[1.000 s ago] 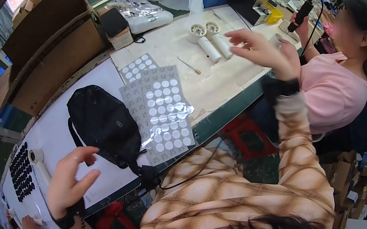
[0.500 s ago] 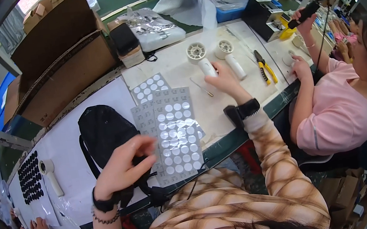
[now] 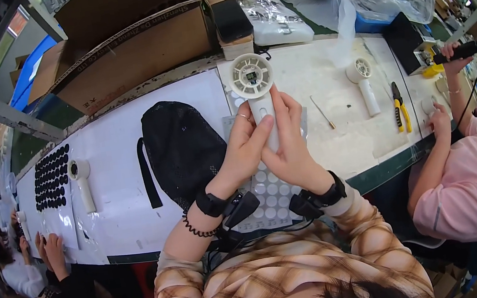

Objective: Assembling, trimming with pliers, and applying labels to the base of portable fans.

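A white handheld fan housing [image 3: 250,77] is held upright in front of me, its round spoked head open toward me with a small dark part at the centre. My left hand [image 3: 243,148] wraps the handle from the left, thumb laid on its front. From the right, my right hand [image 3: 288,144] closes round the same handle, fingers behind it. Beneath my hands lie grey sheets of round white stickers [image 3: 271,196], partly hidden by the wrists. A black mesh bag [image 3: 179,145] rests just left of my left hand.
Right of me lie a second fan housing [image 3: 367,86], a thin metal pick [image 3: 323,113] and yellow-black pliers [image 3: 400,107]. Leftward are another fan housing [image 3: 84,187] and a sheet of black discs [image 3: 52,180]. A cardboard box [image 3: 132,57] stands behind. Co-workers sit at both sides.
My right hand has brought one fan housing from the right to the middle, in front of me. My left hand has moved over and now grips it too. The view has shifted.
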### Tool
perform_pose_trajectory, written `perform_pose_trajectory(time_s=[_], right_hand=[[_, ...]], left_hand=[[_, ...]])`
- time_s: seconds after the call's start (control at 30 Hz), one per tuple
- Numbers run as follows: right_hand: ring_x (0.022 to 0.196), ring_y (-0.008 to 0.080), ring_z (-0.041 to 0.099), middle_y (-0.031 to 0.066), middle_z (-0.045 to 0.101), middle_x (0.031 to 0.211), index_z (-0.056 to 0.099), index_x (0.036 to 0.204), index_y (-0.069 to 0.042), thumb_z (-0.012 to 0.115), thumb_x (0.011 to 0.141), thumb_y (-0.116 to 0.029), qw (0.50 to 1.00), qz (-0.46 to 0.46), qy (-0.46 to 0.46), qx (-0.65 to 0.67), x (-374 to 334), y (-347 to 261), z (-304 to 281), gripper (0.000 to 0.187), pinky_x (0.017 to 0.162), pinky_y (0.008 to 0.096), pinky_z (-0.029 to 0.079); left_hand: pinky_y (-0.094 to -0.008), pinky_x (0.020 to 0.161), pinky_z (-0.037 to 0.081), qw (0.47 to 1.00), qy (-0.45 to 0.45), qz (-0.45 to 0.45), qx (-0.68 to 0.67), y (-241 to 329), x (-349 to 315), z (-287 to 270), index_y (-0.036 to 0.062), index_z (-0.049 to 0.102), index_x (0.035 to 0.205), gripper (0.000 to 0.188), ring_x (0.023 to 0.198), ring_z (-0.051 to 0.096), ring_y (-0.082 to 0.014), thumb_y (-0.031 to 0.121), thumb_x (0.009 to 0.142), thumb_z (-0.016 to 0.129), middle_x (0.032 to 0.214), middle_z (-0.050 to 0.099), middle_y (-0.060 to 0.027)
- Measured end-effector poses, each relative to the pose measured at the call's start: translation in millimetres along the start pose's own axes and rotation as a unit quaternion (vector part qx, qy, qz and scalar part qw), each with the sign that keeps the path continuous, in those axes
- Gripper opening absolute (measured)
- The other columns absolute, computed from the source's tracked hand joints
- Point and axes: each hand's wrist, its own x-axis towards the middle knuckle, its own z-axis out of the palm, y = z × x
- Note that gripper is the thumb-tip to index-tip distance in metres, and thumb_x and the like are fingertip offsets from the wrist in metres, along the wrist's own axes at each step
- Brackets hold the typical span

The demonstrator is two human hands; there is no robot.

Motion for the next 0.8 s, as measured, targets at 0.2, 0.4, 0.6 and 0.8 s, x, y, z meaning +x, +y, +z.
perform_pose_trajectory(time_s=[0.2, 0.4, 0.6, 0.8], right_hand=[[0.114, 0.0357, 0.037, 0.0252, 0.025, 0.132, 0.018, 0.138, 0.006, 0.059, 0.072, -0.003, 0.998, -0.012, -0.065, 0.003, -2.4, -5.7, -6.9, 0.078, 0.096, 0.0395, 0.034], [0.095, 0.0200, 0.055, 0.0137, 0.037, 0.131, 0.041, 0.129, -0.004, 0.064, 0.073, -0.005, 0.990, 0.101, -0.001, 0.096, 3.5, 34.6, -61.0, 0.061, 0.075, 0.0311, 0.047], [0.106, 0.0316, 0.049, 0.0180, 0.048, 0.116, 0.048, 0.122, -0.001, 0.063, 0.079, -0.020, 0.896, 0.055, 0.102, -0.429, 1.0, 148.8, -180.7, 0.049, 0.086, 0.0389, 0.043], [0.096, 0.0345, 0.054, 0.0206, 0.055, 0.105, 0.050, 0.119, 0.001, 0.065, 0.076, -0.030, 0.865, 0.227, 0.021, -0.447, -21.0, 196.0, -201.6, 0.055, 0.082, 0.0392, 0.044]], left_hand=[[-0.0259, 0.087, 0.041, 0.999, 0.038, 0.023, -0.015, 3.2, 0.6, -0.3, 0.0023, 0.030, 0.129, 0.037, 0.103, 0.051, -0.0113, 0.011, 0.095, 0.040, 0.114, 0.051, -0.0079], [-0.0246, 0.080, 0.043, 0.997, 0.054, 0.029, 0.035, 7.8, -1.3, -9.9, 0.0011, 0.031, 0.127, 0.034, 0.094, 0.053, -0.0104, 0.016, 0.096, 0.038, 0.102, 0.056, -0.0089], [-0.0231, 0.074, 0.043, 0.997, 0.047, 0.035, 0.050, 13.4, 0.7, -8.4, -0.0008, 0.034, 0.122, 0.033, 0.082, 0.053, -0.0094, 0.021, 0.097, 0.036, 0.089, 0.057, -0.0070], [-0.0226, 0.070, 0.042, 0.995, 0.058, 0.014, 0.076, 18.2, 2.8, -10.6, 0.0009, 0.037, 0.119, 0.034, 0.076, 0.051, -0.0096, 0.027, 0.098, 0.032, 0.085, 0.055, -0.0056]])
